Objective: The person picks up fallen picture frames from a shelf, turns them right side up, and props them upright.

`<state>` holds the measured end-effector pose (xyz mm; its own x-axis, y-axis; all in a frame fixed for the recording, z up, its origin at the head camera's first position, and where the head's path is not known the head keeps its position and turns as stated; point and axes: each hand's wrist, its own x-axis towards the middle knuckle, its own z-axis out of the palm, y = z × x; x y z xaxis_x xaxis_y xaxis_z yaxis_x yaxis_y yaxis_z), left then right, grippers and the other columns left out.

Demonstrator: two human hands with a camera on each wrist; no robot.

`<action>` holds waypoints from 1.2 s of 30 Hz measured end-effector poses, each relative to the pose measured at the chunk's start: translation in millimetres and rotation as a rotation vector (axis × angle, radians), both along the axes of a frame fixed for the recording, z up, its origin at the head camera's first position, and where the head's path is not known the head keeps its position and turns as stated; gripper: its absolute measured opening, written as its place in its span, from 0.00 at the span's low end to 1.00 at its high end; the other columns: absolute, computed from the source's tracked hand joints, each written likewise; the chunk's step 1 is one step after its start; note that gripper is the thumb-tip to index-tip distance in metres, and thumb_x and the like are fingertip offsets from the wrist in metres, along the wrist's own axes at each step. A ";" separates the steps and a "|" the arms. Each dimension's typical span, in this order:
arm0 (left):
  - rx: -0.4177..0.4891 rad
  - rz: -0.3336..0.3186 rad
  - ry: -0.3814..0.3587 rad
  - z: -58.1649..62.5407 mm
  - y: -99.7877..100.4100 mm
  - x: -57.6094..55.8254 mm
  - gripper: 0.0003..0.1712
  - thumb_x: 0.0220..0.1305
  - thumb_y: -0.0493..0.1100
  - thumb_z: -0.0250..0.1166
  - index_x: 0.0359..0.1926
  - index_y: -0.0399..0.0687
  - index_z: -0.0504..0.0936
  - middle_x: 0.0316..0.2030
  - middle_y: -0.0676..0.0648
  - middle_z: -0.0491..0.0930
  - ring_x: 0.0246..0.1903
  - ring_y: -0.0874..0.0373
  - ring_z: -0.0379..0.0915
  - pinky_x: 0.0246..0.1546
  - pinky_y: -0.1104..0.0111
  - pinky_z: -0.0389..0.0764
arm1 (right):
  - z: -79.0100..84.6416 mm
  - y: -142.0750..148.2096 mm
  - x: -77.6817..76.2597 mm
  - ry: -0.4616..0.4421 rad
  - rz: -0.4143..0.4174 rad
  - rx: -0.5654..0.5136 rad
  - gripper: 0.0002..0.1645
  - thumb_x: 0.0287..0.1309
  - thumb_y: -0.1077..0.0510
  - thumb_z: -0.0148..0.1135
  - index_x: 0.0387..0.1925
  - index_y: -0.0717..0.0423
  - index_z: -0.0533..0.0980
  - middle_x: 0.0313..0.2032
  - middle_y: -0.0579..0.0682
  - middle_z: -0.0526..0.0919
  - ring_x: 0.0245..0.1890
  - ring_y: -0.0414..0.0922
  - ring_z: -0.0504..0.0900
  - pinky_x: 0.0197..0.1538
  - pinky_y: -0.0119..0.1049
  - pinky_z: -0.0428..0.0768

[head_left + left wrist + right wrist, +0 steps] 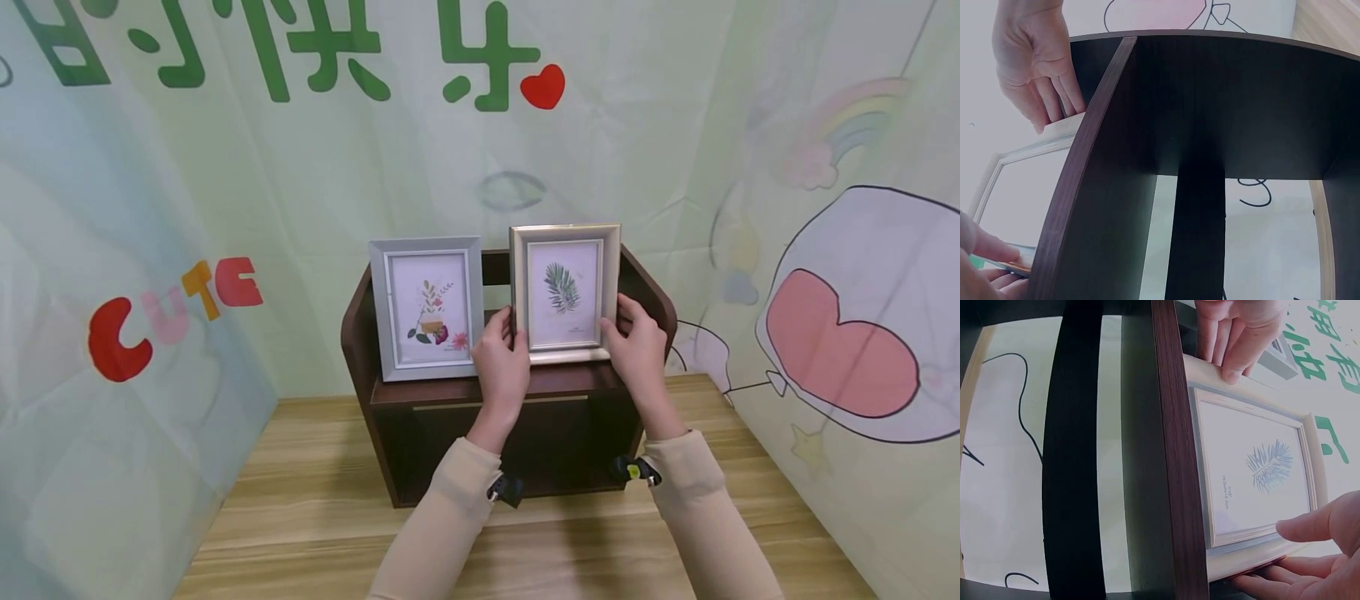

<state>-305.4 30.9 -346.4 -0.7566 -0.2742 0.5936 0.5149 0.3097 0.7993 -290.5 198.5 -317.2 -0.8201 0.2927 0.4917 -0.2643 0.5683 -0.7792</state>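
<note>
A gold picture frame (566, 355) with a green leaf print stands on the upper shelf of a dark brown rack (510, 387), at the right. My left hand (501, 362) grips its left side near the lower corner, and my right hand (637, 346) holds the right side, thumb on the front. In the right wrist view the gold frame's print (1247, 469) lies between both hands, the right thumb (1304, 526) over its border. Left of it, a silver picture frame (380, 317) with a flower print leans on the same shelf, close to my left hand.
The rack's open lower compartment (510, 450) faces me. Its raised side panels (648, 287) flank the shelf. A wood-grain table (300, 492) lies under it. Printed cloth walls (315, 183) close in the back and sides.
</note>
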 end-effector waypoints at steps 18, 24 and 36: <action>0.031 -0.025 0.012 -0.8 -5.0 1.6 0.19 0.59 0.30 0.62 0.52 0.32 0.78 0.48 0.35 0.81 0.50 0.48 0.79 0.48 0.67 0.80 | 0.3 -1.7 -1.8 -0.014 0.014 0.011 0.28 0.60 0.62 0.59 0.62 0.64 0.68 0.57 0.64 0.76 0.53 0.57 0.79 0.54 0.48 0.78; 0.032 -0.042 0.077 -1.4 -12.4 11.3 0.19 0.59 0.31 0.63 0.53 0.32 0.77 0.50 0.37 0.80 0.51 0.50 0.78 0.50 0.68 0.79 | 0.2 -2.2 4.8 0.039 0.018 0.044 0.29 0.60 0.60 0.60 0.61 0.65 0.68 0.57 0.63 0.76 0.55 0.56 0.78 0.56 0.47 0.78; -0.248 0.009 0.389 -19.2 -55.7 38.4 0.17 0.61 0.42 0.65 0.50 0.40 0.82 0.49 0.45 0.83 0.52 0.53 0.79 0.54 0.62 0.78 | -19.8 14.4 36.7 0.358 0.171 0.144 0.19 0.57 0.66 0.63 0.52 0.66 0.77 0.50 0.61 0.82 0.50 0.52 0.81 0.52 0.29 0.78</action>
<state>-266.9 -24.8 -365.5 -0.4626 -0.0939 0.8816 0.7586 0.4727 0.4484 -253.8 212.9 -337.0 -0.6209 0.0748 0.7803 -0.6039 0.5890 -0.5370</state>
